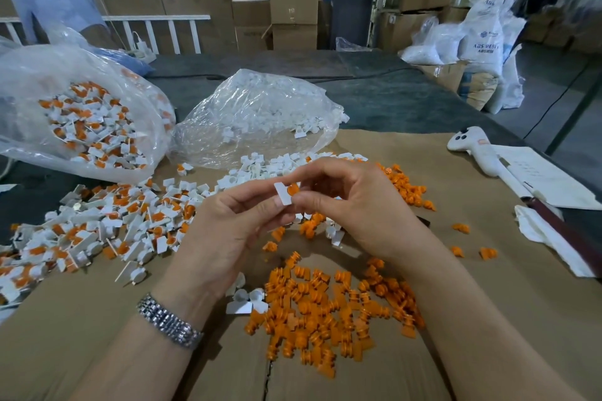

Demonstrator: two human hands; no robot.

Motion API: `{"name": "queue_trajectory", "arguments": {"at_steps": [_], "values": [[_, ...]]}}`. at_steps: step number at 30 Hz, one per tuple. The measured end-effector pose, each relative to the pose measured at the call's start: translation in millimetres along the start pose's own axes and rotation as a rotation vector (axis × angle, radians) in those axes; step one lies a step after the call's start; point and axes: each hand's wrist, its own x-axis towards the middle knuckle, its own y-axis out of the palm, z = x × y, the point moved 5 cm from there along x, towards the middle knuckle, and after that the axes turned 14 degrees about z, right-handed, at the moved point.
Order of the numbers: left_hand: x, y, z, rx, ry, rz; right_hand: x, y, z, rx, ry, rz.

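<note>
While the work was held in the air above the brown cardboard sheet that covered the dark grey bench, the items stood as follows. Left hand: thumb and forefinger pinched on a small white plastic cap with a flat tab, over the middle of the sheet. Right hand: fingertips curled and pinched on a small orange ribbed plug, which touched the cap's round end; how deep it sat could not be told. Silver metal link watch: on the left wrist. Large heap of loose orange plugs: on the cardboard directly below the hands. Smaller orange heap: just beyond the right hand. Few empty white caps: beside the left wrist, touching the large heap. Spread of fitted white-and-orange pieces: on the left of the sheet. Heap of plain white caps: behind the hands, at the mouth of a clear plastic bag of white caps. Second clear plastic bag, holding white-and-orange pieces: far left. White handheld device and white paper sheets: at the right edge of the bench.
</note>
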Motion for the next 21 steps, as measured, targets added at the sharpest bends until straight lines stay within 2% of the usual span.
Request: {"name": "queue_trajectory", "arguments": {"at_steps": [4, 11, 21], "values": [[-0.8, 0.7, -3.2, 0.031, 0.042, -0.028, -0.3, 0.0, -1.3, -0.097, -0.013, -0.044], [-1.0, 1.3, -0.5, -0.062, -0.01, -0.036, 1.0, 1.5, 0.2, -0.308, -0.058, -0.105], [0.2, -3.7, 4.8, -0.086, -0.071, -0.091, 1.1, 6.1, 3.9, -0.384, -0.08, -0.085]]}}
